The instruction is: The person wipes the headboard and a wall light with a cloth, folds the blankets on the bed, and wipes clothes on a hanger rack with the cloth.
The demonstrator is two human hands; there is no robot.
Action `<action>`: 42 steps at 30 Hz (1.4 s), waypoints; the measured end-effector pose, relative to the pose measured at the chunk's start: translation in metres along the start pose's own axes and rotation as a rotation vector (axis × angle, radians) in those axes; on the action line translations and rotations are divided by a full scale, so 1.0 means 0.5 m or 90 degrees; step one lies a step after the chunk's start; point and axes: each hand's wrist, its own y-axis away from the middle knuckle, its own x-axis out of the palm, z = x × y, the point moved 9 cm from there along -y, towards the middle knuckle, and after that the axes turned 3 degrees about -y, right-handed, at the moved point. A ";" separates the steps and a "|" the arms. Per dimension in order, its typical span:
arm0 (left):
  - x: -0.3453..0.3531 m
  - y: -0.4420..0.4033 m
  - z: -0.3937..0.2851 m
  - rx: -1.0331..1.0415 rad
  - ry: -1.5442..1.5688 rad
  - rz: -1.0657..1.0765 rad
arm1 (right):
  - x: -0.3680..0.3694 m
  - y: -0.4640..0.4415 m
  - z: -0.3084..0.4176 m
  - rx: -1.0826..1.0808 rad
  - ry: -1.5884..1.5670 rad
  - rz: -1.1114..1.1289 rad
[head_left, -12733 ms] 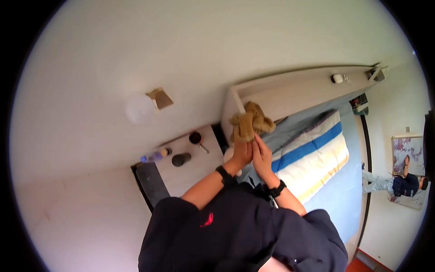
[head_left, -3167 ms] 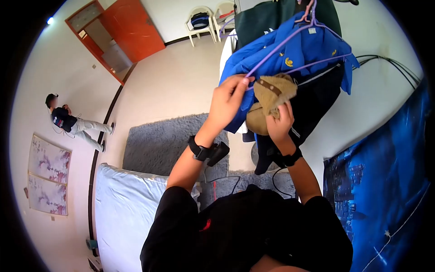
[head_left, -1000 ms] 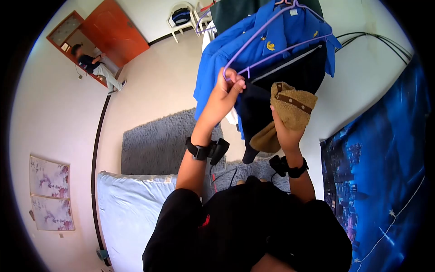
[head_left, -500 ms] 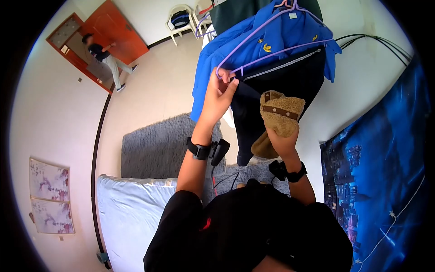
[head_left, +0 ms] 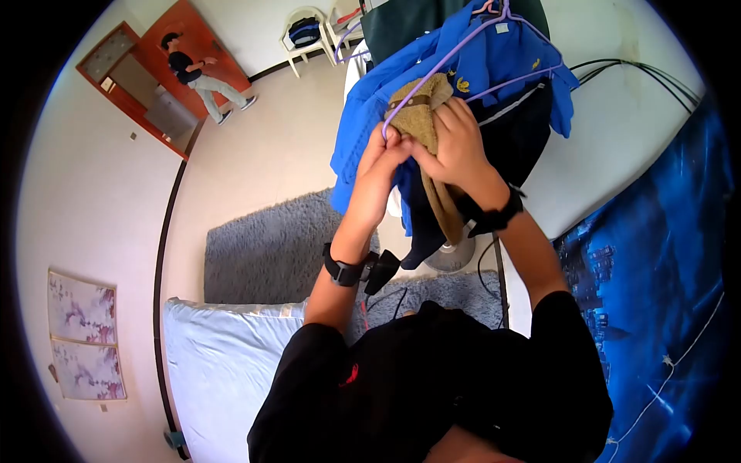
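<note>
A purple hanger [head_left: 446, 60] hangs in front of blue shirts [head_left: 367, 104]. My left hand [head_left: 378, 166] is closed at the hanger's left corner, its thumb against a brown towel [head_left: 415, 127]. The towel has a darker brown band and is bunched in front of the hanger, one end dangling down. My right hand [head_left: 457, 147] grips the towel from the right, fingers bent over it and thumb toward my left hand. Behind it, a black garment [head_left: 521, 127] with a grey strip along its edge hangs at the same hanger. How the towel meets the hanger's bar is hidden.
A person [head_left: 197, 73] is by the red door [head_left: 185, 38] at far left. White chairs [head_left: 305, 35] stand against the back wall. Grey rugs [head_left: 270, 247] lie on the floor, beside a light-blue mattress [head_left: 224, 355]. A blue city-print cloth [head_left: 656, 270] hangs on the right.
My right hand has brought the brown towel up and left to the hanger's left corner, beside my left hand. The black garment's left part has slid down. The person by the door has shifted right.
</note>
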 end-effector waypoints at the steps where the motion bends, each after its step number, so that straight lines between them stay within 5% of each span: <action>1: -0.001 0.005 0.006 -0.047 0.063 -0.066 | 0.002 0.008 -0.014 0.000 0.002 0.000; 11: 0.011 -0.001 0.030 -0.175 0.028 0.068 | -0.049 0.033 -0.108 -0.016 -0.047 0.141; 22: -0.082 -0.026 -0.006 -0.142 0.122 0.063 | -0.243 0.166 -0.363 0.237 0.210 0.129; 32: -0.077 -0.035 -0.047 -0.053 0.073 0.048 | -0.204 0.136 -0.222 0.182 0.318 -0.044; 39: -0.016 -0.010 -0.021 -0.054 0.080 0.070 | -0.067 0.019 -0.065 0.151 0.077 -0.008; 42: -0.021 0.010 0.005 0.014 0.037 -0.025 | -0.031 0.002 0.011 0.130 0.010 0.009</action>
